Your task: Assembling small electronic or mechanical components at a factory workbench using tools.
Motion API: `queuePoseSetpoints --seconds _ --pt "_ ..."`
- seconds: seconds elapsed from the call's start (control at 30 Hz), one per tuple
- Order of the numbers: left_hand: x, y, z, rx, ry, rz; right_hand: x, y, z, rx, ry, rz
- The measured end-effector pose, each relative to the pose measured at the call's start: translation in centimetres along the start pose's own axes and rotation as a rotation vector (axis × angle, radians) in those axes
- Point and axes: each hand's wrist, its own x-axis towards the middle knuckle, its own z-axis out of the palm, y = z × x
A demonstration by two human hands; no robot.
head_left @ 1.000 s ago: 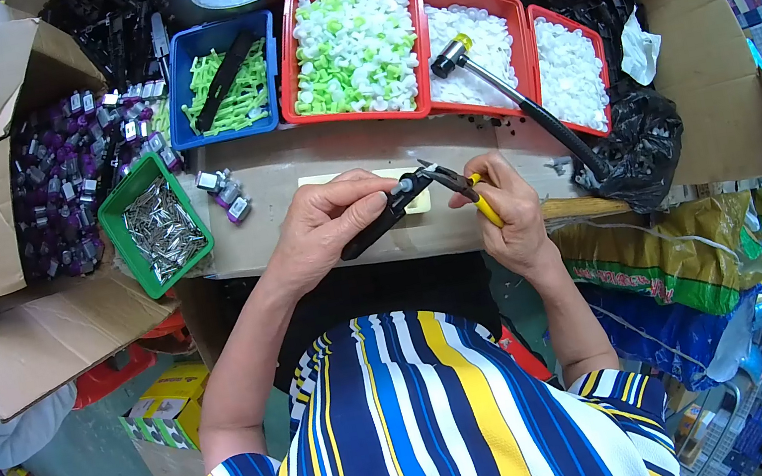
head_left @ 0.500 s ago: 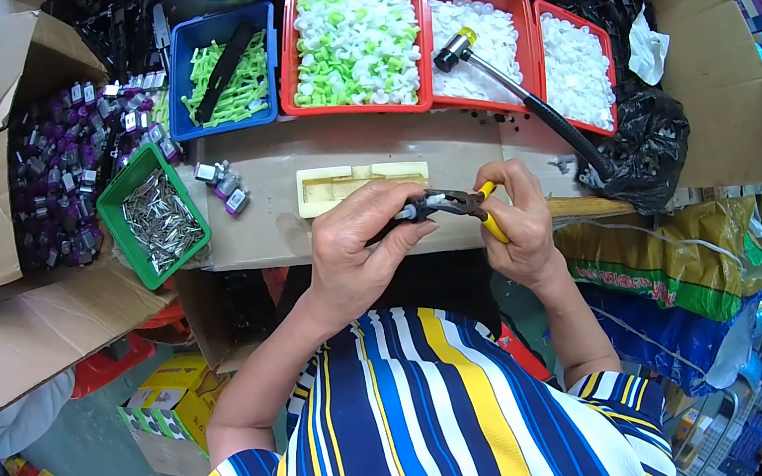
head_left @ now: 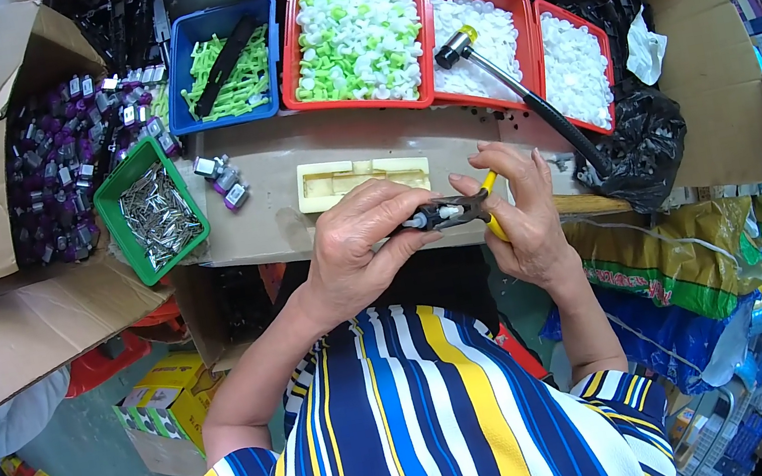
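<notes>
My left hand (head_left: 360,246) is closed on a small black plastic part (head_left: 411,222) with a pale tip, mostly hidden by the fingers. In my right hand (head_left: 527,219) is a pair of pliers (head_left: 475,206) with yellow handles, the fingers loosely around them and partly stretched out. The dark jaws meet the black part, at a small white piece (head_left: 450,212); I cannot tell whether they grip it. Just beyond my hands, a cream-coloured moulded block (head_left: 320,188) with a recess lies on the cardboard-covered table (head_left: 268,163).
A green bin (head_left: 182,186) of metal pins and a few purple-grey parts (head_left: 224,180) sit left. Behind stand a blue bin (head_left: 274,49) of green pieces and red trays (head_left: 362,100) of white and green pieces. A hammer (head_left: 528,92) rests across the trays at right.
My right-hand fingers have loosened and straightened, and the pliers' handles have spread slightly. The black part has turned a little, showing more of the white piece. My left hand keeps its grip.
</notes>
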Motion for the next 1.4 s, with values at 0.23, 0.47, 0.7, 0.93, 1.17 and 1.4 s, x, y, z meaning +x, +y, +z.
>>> queuePoseSetpoints --seconds 0.23,0.47,0.7,0.93,1.17,1.4 --pt "-0.1 0.1 -0.6 -0.013 -0.007 -0.023 0.4 -0.4 -0.3 -0.075 -0.017 -0.016" --pt "0.1 0.6 -0.3 -0.046 -0.019 -0.026 0.2 -0.1 0.0 -0.042 0.034 -0.096" --pt "-0.7 0.5 0.3 0.019 -0.011 -0.145 0.7 -0.2 0.4 0.131 0.052 -0.083" --pt "-0.7 0.4 0.0 0.040 0.035 -0.134 0.6 -0.1 0.4 0.203 0.070 -0.070" --pt "-1.6 0.5 -0.7 0.006 -0.019 -0.082 0.3 -0.6 0.9 0.109 0.031 -0.165" --pt "-2.4 0.9 -2.5 -0.386 -0.274 -0.340 -0.4 -0.8 1.1 0.151 0.038 -0.273"
